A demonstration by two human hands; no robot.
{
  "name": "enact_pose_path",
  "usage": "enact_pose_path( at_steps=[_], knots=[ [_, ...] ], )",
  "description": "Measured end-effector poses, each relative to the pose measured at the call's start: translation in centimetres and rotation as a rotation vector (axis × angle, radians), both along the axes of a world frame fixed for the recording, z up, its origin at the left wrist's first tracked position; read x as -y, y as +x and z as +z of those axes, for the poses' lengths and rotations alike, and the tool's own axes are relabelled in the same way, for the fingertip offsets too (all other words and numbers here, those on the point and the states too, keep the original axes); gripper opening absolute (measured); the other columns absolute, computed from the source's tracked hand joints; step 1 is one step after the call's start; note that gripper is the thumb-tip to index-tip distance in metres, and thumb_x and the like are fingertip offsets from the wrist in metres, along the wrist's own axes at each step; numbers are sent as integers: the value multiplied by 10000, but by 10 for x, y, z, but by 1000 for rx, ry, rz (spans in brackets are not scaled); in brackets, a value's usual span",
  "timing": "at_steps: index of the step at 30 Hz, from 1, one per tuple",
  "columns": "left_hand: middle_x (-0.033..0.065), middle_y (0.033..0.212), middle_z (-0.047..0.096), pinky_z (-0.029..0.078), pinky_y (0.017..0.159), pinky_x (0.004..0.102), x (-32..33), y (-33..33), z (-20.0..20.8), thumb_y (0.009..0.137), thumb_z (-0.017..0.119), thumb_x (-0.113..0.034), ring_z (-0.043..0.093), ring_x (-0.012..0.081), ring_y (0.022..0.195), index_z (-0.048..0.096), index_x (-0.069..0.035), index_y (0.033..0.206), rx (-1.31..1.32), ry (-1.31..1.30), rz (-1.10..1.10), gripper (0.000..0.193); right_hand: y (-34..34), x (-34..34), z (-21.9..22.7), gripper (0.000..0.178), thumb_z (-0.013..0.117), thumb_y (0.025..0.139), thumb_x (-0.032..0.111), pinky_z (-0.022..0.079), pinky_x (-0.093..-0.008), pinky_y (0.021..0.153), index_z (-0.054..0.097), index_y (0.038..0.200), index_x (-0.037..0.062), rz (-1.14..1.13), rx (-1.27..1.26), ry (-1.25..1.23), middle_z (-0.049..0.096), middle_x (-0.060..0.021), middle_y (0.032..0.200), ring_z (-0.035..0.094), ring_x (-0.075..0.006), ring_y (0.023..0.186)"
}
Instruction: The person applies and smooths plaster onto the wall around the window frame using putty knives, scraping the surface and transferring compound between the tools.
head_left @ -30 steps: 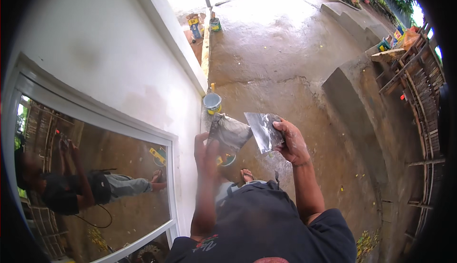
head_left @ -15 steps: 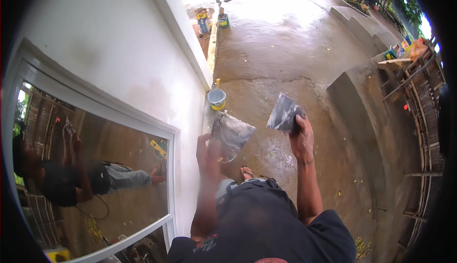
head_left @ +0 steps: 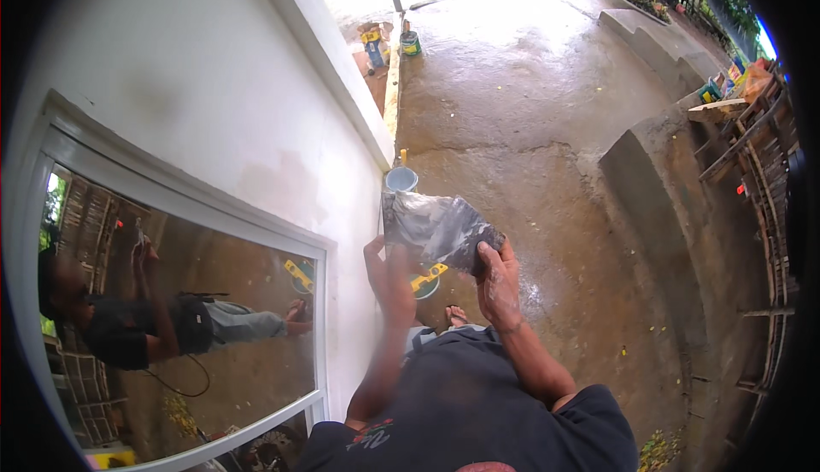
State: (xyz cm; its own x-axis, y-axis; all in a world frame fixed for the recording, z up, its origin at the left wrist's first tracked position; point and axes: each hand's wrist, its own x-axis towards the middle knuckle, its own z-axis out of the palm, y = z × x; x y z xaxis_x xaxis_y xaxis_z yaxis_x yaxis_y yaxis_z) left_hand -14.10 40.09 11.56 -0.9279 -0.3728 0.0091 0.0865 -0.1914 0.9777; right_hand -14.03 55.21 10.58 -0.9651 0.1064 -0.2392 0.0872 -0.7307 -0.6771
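Two flat dark plates smeared with white putty meet in front of my chest, beside the white wall. My left hand, blurred, is closed on the near edge of the left putty-smeared plate, which bears a thicker white layer. My right hand grips the right putty-smeared plate by its corner, thumb on top. The plates touch or overlap, and I cannot tell exactly where one ends. Below them, a yellow spirit level lies across a bucket, partly hidden by my left hand.
A small grey pail stands by the wall corner. The framed window reflects me at left. Wet concrete floor stretches ahead. A raised concrete step and a bamboo fence run along the right. A paint can stands farther off.
My right hand has moved left with its plate, bringing it against the left plate; before, they were apart. The spirit level and bucket below have come into sight.
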Motion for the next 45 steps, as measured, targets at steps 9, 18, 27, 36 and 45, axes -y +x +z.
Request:
enact_pose_path(
  at_steps=[9, 18, 27, 36, 45],
  knots=[
    [115, 878, 647, 506, 599, 304, 2, 15, -5, 1027, 552, -134, 621, 152, 614, 486, 41, 1264, -45, -321, -84, 302, -23, -9, -7, 156, 556, 1008, 96, 559, -296, 576, 599, 1150, 46, 24, -2, 122, 700, -47, 981, 693, -135, 792],
    [189, 856, 708, 538, 643, 370, 7, 29, 19, 1009, 591, -124, 686, 292, 753, 569, -26, 1230, -16, -745, -126, 242, -41, -17, 4, 173, 566, 1008, 101, 551, -296, 622, 611, 1167, 51, 99, -86, 26, 700, -29, 1013, 680, -123, 814],
    [135, 782, 682, 505, 543, 322, 25, 40, 4, 1010, 591, -132, 661, 171, 618, 550, -24, 1215, 129, -550, -122, 235, -54, -30, 34, 232, 563, 1027, 117, 594, -370, 717, 601, 1248, 59, 39, -289, -3, 696, -52, 1077, 698, -168, 893],
    [46, 881, 634, 466, 526, 250, 41, 24, 10, 1012, 603, -247, 605, 101, 681, 443, -30, 1305, 151, 155, -166, 398, -32, -21, 33, 236, 673, 731, -59, 462, -429, 1014, 745, 934, 37, 162, -905, 738, 736, -109, 1075, 609, -309, 1138],
    [31, 862, 612, 455, 521, 251, 42, 43, 5, 986, 625, -223, 552, 90, 631, 494, -55, 1281, 144, 120, -161, 364, -36, -11, 14, 254, 650, 757, -93, 462, -436, 1017, 732, 958, 40, -64, -843, 877, 745, -113, 1098, 613, -319, 1139]
  ],
)
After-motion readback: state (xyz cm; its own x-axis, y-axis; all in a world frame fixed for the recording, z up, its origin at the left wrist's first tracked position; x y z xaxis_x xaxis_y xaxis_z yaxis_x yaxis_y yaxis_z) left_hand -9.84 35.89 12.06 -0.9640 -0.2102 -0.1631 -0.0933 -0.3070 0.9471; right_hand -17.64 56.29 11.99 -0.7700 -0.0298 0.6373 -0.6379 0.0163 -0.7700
